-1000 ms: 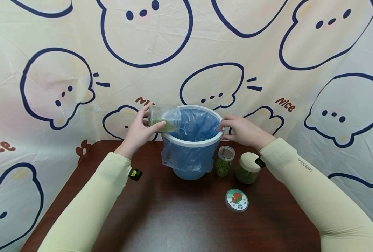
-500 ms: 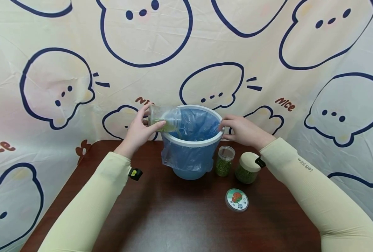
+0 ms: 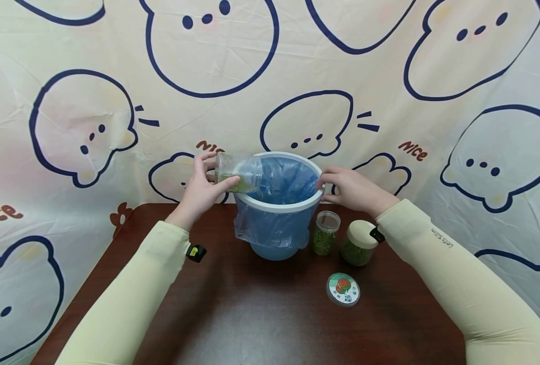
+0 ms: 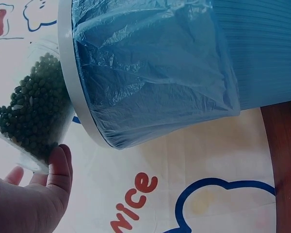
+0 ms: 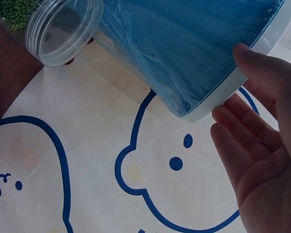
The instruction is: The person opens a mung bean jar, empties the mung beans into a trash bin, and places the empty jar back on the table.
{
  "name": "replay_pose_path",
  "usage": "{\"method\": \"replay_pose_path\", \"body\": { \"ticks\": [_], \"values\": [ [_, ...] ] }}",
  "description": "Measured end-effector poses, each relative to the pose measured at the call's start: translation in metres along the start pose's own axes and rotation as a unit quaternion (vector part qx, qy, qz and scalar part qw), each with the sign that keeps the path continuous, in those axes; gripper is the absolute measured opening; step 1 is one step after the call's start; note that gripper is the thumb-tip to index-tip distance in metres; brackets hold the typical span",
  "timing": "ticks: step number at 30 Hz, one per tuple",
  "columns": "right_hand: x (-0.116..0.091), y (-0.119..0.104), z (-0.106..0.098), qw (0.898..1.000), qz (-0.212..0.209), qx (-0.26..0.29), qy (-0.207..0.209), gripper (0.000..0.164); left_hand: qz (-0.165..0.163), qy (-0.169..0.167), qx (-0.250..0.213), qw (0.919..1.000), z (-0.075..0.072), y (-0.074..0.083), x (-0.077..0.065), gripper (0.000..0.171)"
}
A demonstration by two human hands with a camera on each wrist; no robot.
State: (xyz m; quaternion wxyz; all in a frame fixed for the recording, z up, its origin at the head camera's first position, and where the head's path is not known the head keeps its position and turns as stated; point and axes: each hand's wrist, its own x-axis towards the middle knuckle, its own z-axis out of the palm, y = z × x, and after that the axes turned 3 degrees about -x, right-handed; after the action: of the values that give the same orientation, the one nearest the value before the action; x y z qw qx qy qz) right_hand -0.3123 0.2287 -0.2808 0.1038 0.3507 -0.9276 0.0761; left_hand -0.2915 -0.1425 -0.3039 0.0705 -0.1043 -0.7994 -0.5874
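Observation:
My left hand (image 3: 201, 190) grips a clear plastic jar (image 3: 233, 170), tipped on its side with its mouth over the left rim of a blue trash can (image 3: 274, 251). Green beans (image 4: 36, 107) lie along the jar's lower side in the left wrist view. A blue plastic bag (image 3: 288, 177) lines the can and folds down over its outside, under a white rim ring (image 3: 281, 208). At the right side of that ring, my right hand (image 3: 349, 187) holds the rim, thumb on the outer side and fingertips at the edge, as the right wrist view shows.
To the right of the can stand an open clear jar (image 3: 325, 235) of green beans and a second jar (image 3: 358, 248) with a cream lid. A round lid (image 3: 343, 290) with a tomato picture lies nearer on the brown table (image 3: 252, 324). A patterned cloth (image 3: 233, 121) hangs behind.
The fingers of my left hand have shifted slightly on the jar. The jar, the can and my right hand stay practically in place.

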Motion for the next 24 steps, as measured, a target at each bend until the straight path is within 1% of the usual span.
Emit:
{"method": "replay_pose_path", "body": {
  "ticks": [8,12,18,24],
  "values": [
    [0.0003,-0.0002,0.0001,1.000,-0.001,0.002,-0.001,0.019,0.009,0.004,0.007,0.9999,0.0011,-0.0010,-0.0003,0.084],
    [0.0005,0.0004,0.0009,1.000,-0.008,0.001,-0.001,0.018,0.012,0.005,0.009,0.9999,0.0016,-0.0017,-0.0002,0.084],
    [-0.0002,-0.0007,0.0000,1.000,-0.007,-0.003,0.001,0.018,0.011,0.005,0.014,0.9998,0.0019,-0.0012,0.0010,0.083],
    [-0.0005,-0.0021,-0.0016,1.000,-0.006,-0.001,-0.002,0.019,0.014,0.004,0.008,0.9999,0.0016,0.0012,0.0004,0.084]
  ]
}}
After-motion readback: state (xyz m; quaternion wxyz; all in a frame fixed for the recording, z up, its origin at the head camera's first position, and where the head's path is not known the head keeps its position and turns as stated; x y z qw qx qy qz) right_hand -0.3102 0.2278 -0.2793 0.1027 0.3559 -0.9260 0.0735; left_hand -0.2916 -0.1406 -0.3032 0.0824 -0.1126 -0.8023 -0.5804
